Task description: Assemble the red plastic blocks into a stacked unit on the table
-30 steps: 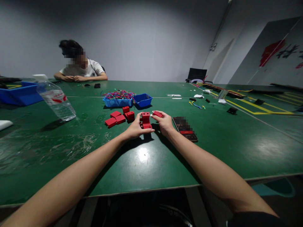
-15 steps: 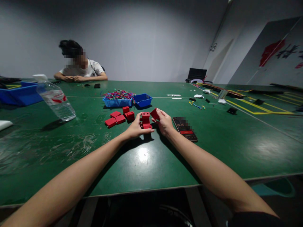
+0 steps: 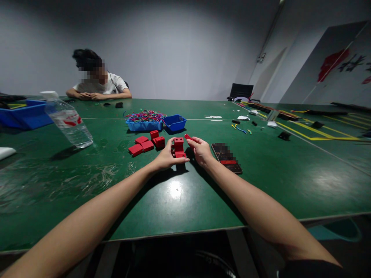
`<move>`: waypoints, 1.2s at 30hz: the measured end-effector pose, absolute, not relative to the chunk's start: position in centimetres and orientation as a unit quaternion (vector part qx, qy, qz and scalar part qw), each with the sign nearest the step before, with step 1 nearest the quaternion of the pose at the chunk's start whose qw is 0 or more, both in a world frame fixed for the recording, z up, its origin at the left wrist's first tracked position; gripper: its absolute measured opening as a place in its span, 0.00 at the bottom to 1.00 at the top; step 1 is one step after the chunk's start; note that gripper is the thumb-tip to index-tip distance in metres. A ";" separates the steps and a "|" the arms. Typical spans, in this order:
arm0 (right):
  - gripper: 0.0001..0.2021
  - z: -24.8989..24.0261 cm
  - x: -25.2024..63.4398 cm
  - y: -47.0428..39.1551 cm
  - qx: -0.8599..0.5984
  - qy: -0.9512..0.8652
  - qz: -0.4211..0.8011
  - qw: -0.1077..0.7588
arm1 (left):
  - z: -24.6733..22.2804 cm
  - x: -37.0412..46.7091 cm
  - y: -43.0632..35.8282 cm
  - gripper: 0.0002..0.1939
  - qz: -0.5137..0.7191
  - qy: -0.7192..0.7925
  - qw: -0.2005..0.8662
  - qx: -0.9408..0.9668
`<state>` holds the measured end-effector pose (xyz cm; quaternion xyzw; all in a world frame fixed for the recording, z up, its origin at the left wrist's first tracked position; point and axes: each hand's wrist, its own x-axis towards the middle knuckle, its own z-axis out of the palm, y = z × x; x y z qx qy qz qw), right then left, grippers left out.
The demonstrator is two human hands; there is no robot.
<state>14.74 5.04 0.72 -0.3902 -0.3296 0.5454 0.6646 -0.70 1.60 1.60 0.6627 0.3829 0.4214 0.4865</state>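
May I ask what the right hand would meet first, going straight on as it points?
Probably the red block in the left hand; depth is unclear, so the right hand might instead reach the smaller blue bin.

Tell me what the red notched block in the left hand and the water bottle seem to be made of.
Red notched block in the left hand: probably smooth plastic, though painted metal is possible; its red is even, with little shine.
Water bottle: likely clear, glossy plastic; the green table shows through its wall.
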 end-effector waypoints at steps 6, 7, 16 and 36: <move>0.15 1.0 14.6 4.7 -0.388 -0.333 0.561 0.651 | 1.8 -0.7 1.5 0.49 0.417 0.383 0.486 0.666; 0.18 1.0 14.6 4.6 -0.388 -0.329 0.562 0.652 | 1.9 -0.7 1.4 0.48 0.418 0.381 0.487 0.665; 0.15 1.4 14.5 4.4 -0.392 -0.312 0.574 0.648 | 1.8 -0.6 1.5 0.48 0.418 0.380 0.498 0.658; 0.15 0.6 15.1 4.9 -0.465 -0.447 0.418 0.640 | 1.6 -0.7 1.6 0.50 0.416 0.387 0.490 0.661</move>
